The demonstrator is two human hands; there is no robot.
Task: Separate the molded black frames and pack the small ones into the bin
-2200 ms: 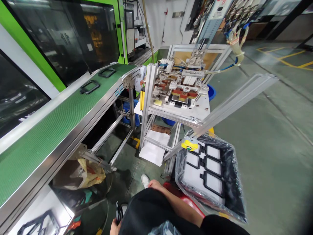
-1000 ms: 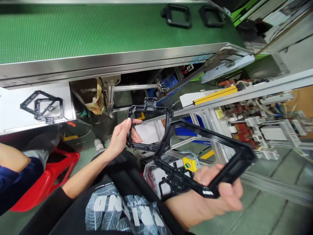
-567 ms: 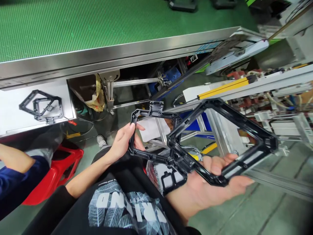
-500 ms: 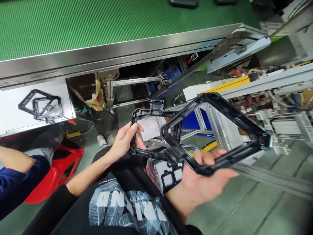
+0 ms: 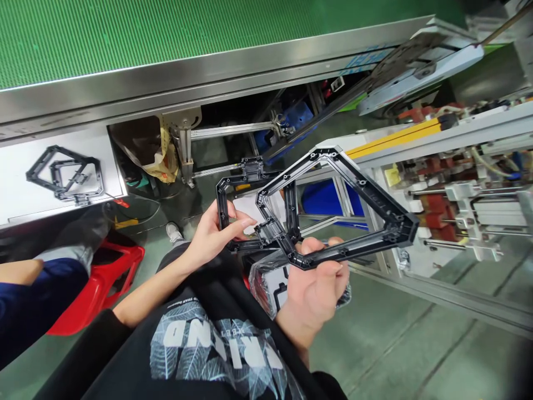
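My right hand (image 5: 317, 283) grips the lower bar of a black plastic frame (image 5: 377, 199), holding it up tilted in front of me. My left hand (image 5: 212, 233) holds a second black frame (image 5: 221, 195) by its left side, thumb through the opening. The two frames overlap at the middle, the right one in front. Below my right hand sits a plastic-lined bin (image 5: 266, 280) with more frames in it.
A green conveyor belt (image 5: 125, 33) with a steel edge runs across the top. Two black frames (image 5: 62, 172) lie on a white shelf at left. An aluminium fixture rig (image 5: 458, 183) stands at right. Another person's arm in blue (image 5: 29, 300) and a red stool (image 5: 104, 278) are at left.
My right hand has closed round its frame and drawn it left and closer, so it now overlaps the left frame. The left hand has stayed about where it was.
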